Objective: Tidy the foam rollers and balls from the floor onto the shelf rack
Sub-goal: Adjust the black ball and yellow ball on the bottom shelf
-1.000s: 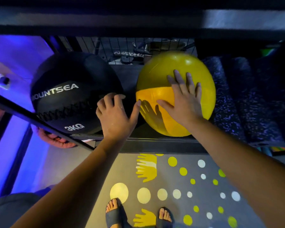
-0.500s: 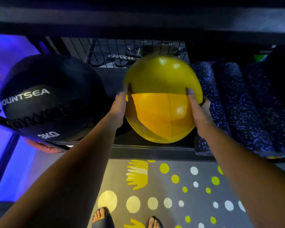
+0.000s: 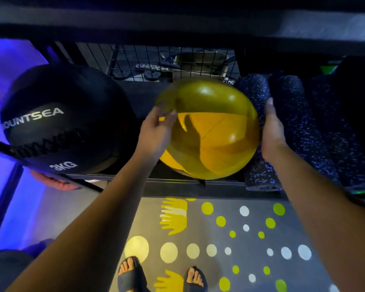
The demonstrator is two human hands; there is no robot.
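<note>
Shelf rack (image 3: 177,187) of dark metal, seen from above: a glossy yellow two-tone ball (image 3: 215,140) sits on its tier between a black stitched medicine ball (image 3: 61,123) marked 3KG on the left and dark blue-speckled foam rollers (image 3: 299,127) lying side by side on the right. Right hand (image 3: 272,131) lies flat against the ball's right side, fingers straight, between ball and nearest roller; grip open. Left hand (image 3: 156,133) is at the ball's left side, fingers spread and blurred; grip open, contact uncertain. Below, grey floor mat (image 3: 219,239) with coloured dots, and sandalled feet (image 3: 131,275).
</note>
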